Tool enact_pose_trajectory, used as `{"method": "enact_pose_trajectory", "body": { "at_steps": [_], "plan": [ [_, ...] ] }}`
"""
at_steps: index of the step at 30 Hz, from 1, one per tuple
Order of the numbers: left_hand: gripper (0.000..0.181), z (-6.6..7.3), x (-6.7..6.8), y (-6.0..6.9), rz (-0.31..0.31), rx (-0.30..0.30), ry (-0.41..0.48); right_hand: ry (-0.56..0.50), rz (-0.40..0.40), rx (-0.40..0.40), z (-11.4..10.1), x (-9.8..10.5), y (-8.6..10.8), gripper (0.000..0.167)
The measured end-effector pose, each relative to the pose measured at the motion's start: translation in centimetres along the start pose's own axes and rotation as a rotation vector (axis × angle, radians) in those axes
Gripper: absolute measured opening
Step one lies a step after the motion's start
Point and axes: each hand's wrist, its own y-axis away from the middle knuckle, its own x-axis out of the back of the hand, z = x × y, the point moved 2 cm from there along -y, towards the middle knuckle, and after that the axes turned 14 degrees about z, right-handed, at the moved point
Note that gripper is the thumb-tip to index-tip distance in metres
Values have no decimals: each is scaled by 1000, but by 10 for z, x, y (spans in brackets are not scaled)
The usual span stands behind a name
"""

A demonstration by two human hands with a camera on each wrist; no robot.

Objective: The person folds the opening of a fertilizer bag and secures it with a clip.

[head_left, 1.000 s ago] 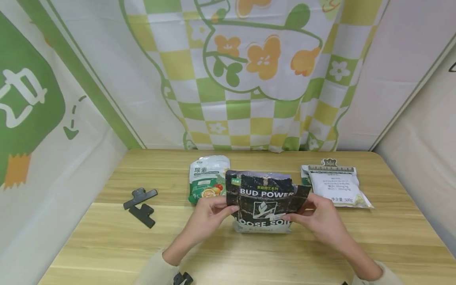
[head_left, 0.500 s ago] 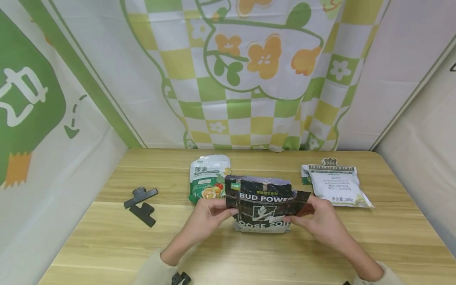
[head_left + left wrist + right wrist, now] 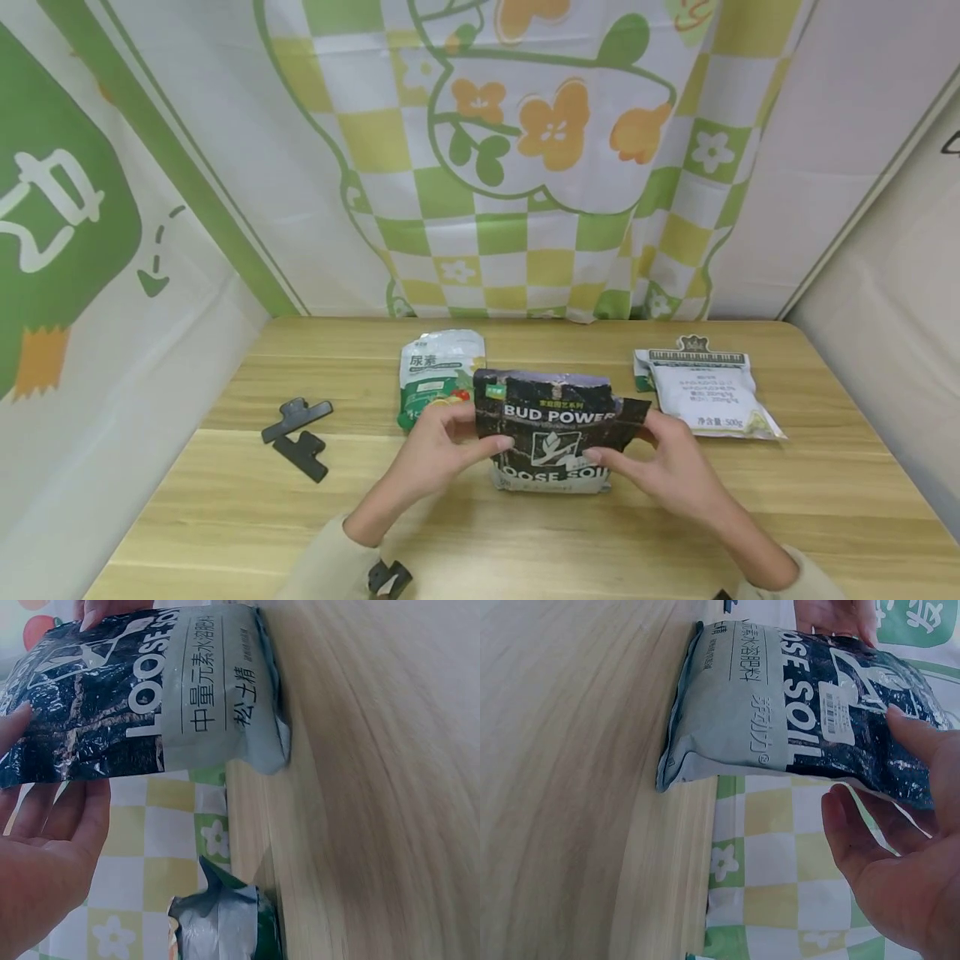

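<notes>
A black and grey bag of loose soil [image 3: 555, 454] stands upright on the table, its upper part creased and its top edge folded down. My left hand [image 3: 435, 450] grips the bag's left side, thumb on the front and fingers behind. On the right side, my right hand [image 3: 675, 462] holds it the same way, its thumb beside a white barcode sticker [image 3: 836, 712]. The bag's grey lower end [image 3: 217, 697] rests close to the tabletop in the left wrist view. What lies behind the bag is hidden in the head view.
A green and white pouch [image 3: 438, 367] lies behind my left hand. Back right is a white bag [image 3: 712, 396] with a piano-shaped clip [image 3: 697, 357] across its top. Two black bag clips [image 3: 296, 417] lie on the wooden table [image 3: 225, 517] at left. A patterned curtain [image 3: 525, 233] hangs behind.
The soil bag's top edge has come down a little from one second ago. Both thumbs have slid slightly inward across its front. The other things have not moved.
</notes>
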Motion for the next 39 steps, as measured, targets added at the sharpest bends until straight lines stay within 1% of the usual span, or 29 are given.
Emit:
{"method": "enact_pose_trajectory", "body": {
  "at_steps": [3, 5, 7, 10, 13, 15, 19, 22, 26, 28, 32, 36, 37, 39],
  "plan": [
    [30, 0, -2, -4, 0, 32, 53, -5, 26, -8, -2, -1, -2, 27],
    [29, 1, -4, -6, 4, 47, 58, -25, 47, -3, -2, -2, -3, 23],
    [29, 1, -7, -9, 5, 57, 37, -60, 64, -1, -1, -3, -4, 20],
    [25, 2, -11, -13, 4, 58, -17, -127, 79, -9, -1, -4, -5, 18],
    [22, 2, -14, -15, 15, 68, -38, -208, 85, -38, -1, -4, -6, 15],
    [25, 2, -15, -16, 30, 71, -43, -236, 94, -72, -1, -3, -7, 15],
    [38, 2, -15, -16, 53, 75, -51, -223, 102, -150, -1, -1, -9, 10],
    [33, 1, -16, -17, 76, 77, -34, -226, 78, -195, -1, 0, -11, 10],
    [21, -1, -18, -18, 94, 85, 6, -263, 40, -212, 2, 0, -12, 14],
    [21, -1, -19, -18, 92, 88, 24, -269, 39, -218, 4, 1, -11, 15],
    [21, -1, -18, -17, 95, 84, 24, -274, 46, -240, 7, 5, -8, 19],
    [26, -1, -17, -17, 108, 72, 13, -253, 52, -245, 10, 7, -6, 17],
    [26, 0, -17, -17, 113, 72, 11, -250, 57, -246, 11, 7, -6, 23],
    [25, 1, -17, -18, 117, 79, 13, -256, 65, -249, 11, 7, -6, 28]
  ]
}}
